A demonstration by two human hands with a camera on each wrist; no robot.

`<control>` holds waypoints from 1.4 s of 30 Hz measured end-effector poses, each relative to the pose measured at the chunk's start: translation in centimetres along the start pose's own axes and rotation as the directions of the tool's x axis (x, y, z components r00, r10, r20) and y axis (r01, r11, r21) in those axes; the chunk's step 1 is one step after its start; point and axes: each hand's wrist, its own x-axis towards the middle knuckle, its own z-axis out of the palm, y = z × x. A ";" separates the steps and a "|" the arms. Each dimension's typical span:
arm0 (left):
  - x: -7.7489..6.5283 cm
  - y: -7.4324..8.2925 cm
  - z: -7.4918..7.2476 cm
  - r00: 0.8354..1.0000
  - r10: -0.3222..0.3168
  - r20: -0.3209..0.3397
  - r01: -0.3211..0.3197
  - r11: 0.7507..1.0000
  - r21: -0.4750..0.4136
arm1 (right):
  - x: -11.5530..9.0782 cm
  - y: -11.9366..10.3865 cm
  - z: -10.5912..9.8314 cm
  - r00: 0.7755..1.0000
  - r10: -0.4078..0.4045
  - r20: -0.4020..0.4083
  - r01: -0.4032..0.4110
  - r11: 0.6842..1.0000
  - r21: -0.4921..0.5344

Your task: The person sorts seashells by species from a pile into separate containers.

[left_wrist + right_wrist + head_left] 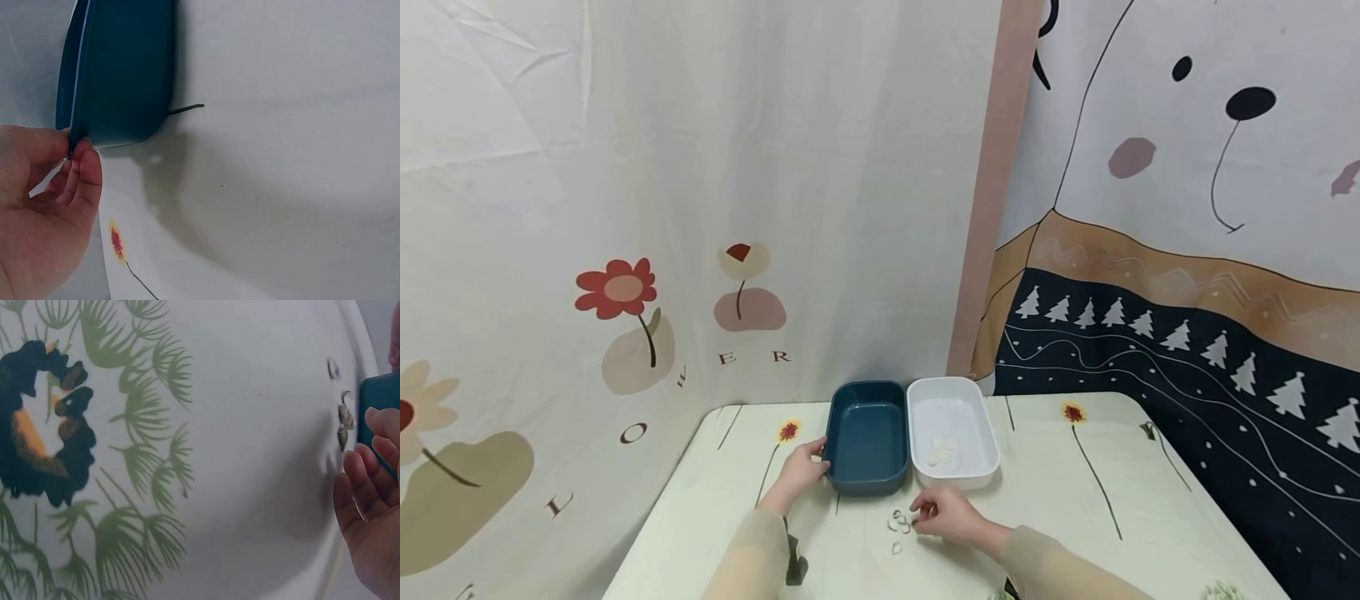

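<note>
On the left we see a pale curtain (820,208) behind the tabletop (1045,500), printed with flowers and dark capitals that we read as L, O, W, E and R, climbing towards the tabletop's far left corner and on above its far edge; another mark, at the lower left, is cut off. Our left hand (802,467) pinches the left rim of the blue bin (868,479), thumb on one side and fingers on the other. That bin stands by the middle of the far edge. On the near side of it, towards the near edge, lie several small rings (901,525), most of them bunched, one a little apart. Our right hand (947,514) is just beside them on the right, its fingers bent; we cannot tell whether they grip a ring. Beyond this hand, right next to the blue bin, the white bin (955,408) holds a few pale discs (942,452) at its near end. Past the tabletop's right edge hangs a bear-print cloth (1195,167) with white trees on dark ground.
</note>
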 end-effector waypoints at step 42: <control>0.3 -0.2 0.0 1.000 -0.026 0.007 0.026 1.000 -0.007 | 0.3 1.6 1.6 0.998 -0.042 -0.051 0.031 0.982 -0.188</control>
